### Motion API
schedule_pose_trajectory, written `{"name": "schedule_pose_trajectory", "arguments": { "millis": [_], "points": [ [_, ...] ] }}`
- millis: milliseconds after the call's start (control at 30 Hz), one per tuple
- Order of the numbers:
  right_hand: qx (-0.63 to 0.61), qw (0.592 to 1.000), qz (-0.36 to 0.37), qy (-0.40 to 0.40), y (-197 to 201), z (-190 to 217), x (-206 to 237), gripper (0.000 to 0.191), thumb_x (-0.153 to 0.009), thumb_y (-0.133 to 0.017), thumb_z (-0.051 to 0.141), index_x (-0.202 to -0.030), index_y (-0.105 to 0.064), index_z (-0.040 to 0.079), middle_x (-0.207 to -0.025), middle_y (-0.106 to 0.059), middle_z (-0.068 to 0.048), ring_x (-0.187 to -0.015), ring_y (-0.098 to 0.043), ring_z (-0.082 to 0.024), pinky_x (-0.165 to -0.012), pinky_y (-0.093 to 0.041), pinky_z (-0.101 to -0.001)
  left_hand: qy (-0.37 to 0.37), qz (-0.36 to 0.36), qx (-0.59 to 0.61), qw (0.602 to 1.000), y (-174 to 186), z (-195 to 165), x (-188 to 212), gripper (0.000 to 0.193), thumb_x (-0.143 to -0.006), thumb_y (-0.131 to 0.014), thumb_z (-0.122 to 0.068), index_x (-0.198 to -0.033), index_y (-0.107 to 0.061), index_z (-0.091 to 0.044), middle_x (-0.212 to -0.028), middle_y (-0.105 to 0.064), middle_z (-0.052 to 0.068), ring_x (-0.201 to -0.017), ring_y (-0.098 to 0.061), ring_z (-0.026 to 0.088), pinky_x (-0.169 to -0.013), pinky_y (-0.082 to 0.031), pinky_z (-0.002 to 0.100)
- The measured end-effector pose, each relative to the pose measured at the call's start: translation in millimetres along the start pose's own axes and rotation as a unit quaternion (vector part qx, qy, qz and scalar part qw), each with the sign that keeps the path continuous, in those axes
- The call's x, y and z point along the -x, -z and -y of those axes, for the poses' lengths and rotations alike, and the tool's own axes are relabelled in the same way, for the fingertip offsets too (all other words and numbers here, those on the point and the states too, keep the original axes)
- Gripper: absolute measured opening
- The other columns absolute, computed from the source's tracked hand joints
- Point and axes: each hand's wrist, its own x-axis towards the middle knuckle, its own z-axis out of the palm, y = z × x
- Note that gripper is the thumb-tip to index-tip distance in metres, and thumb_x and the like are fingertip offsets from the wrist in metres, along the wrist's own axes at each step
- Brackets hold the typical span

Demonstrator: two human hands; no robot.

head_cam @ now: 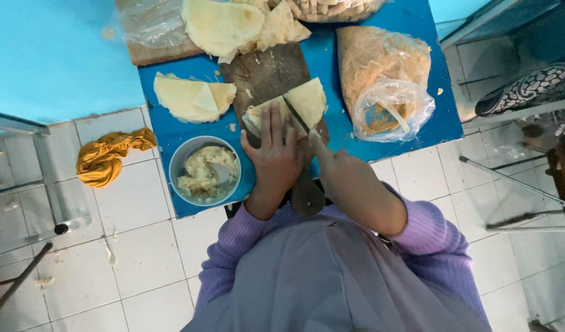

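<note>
From the head view, your left hand (275,157) lies flat, fingers spread, pressing down on a stack of flatbread (286,109) that sits on a dark wooden cutting board (264,74); that grip is open, palm down, not wrapped around anything. Your right hand (334,169) is closed around the handle of a knife (296,115), whose dark blade crosses the stack, already parted into two wedges. The board rests on a blue surface (331,67).

Left of the board lies another folded flatbread (193,98), and just below it stands a round grey bowl (204,170) holding pale scraps. Further back, more flatbreads (224,24) lie piled on a second board. To the right sits a clear plastic bag (384,80) of orange-brown crumbs. On the white tiled floor (135,246), well apart, lies a mustard-yellow cloth (107,157).
</note>
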Motion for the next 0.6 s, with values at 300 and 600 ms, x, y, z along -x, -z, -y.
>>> {"name": "schedule_pose_trajectory", "arguments": {
  "millis": [300,600],
  "points": [
    [-0.021,1.000,0.019,-0.007,-38.6,-16.4,-46.9,0.064,-0.088,-0.062,0.008,-0.147,-0.040,-0.002,-0.082,-0.067,-0.026,-0.072,-0.069,-0.042,-0.058,-0.056,-0.0506,-0.002,0.018,0.023,1.000,-8.3,3.0,-15.3,0.051,-0.092,-0.067,-0.037,-0.135,-0.063,-0.011,-0.166,-0.035,0.021,-0.155,-0.032,0.032,-0.109,-0.025,0.073],
    [-0.015,0.999,0.043,-0.028,-28.9,-34.7,7.4,0.066,-0.087,-0.058,0.006,-0.148,-0.037,-0.002,-0.084,-0.065,-0.028,-0.065,-0.068,-0.044,-0.053,-0.056,-0.0493,-0.002,0.032,0.001,0.999,-9.6,-10.6,-19.2,0.055,-0.087,-0.067,-0.033,-0.137,-0.064,-0.010,-0.165,-0.034,0.019,-0.155,-0.032,0.031,-0.109,-0.023,0.074]
  ]
}}
